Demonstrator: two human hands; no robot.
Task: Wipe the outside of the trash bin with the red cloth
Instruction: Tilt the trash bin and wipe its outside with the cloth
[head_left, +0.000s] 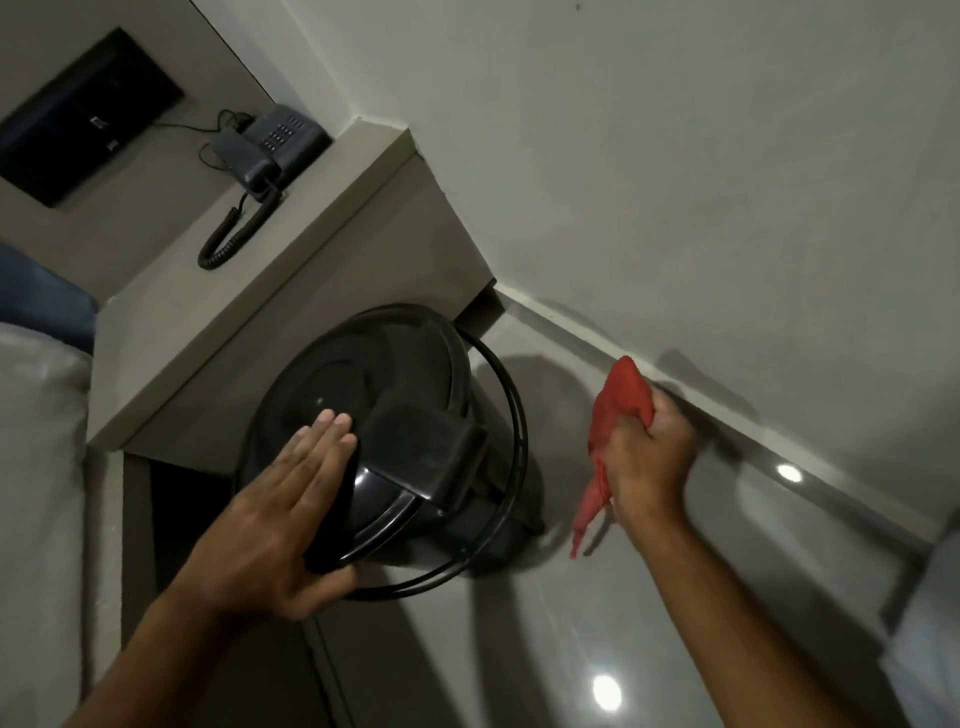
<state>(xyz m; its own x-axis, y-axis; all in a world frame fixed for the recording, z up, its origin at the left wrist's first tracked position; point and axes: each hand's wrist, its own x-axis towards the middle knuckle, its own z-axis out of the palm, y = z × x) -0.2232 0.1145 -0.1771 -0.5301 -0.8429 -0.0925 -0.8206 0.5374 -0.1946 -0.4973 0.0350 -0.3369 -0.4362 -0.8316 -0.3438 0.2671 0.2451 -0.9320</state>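
A black round trash bin (410, 395) with a lid and a thin wire handle stands on the glossy floor beside a grey nightstand. My left hand (280, 509) lies flat on the near left side of the lid, fingers together and stretched out. To the right of the bin, apart from it, my right hand (644, 457) is closed around the red cloth (618, 410). The cloth bunches above my fist, and a tail hangs down below it.
A grey nightstand (249, 322) carries a dark corded telephone (270, 145). A black panel (78, 114) is set in the wall at upper left. A white wall and baseboard (727, 415) run along the right. Bedding (36, 467) lies at the left edge.
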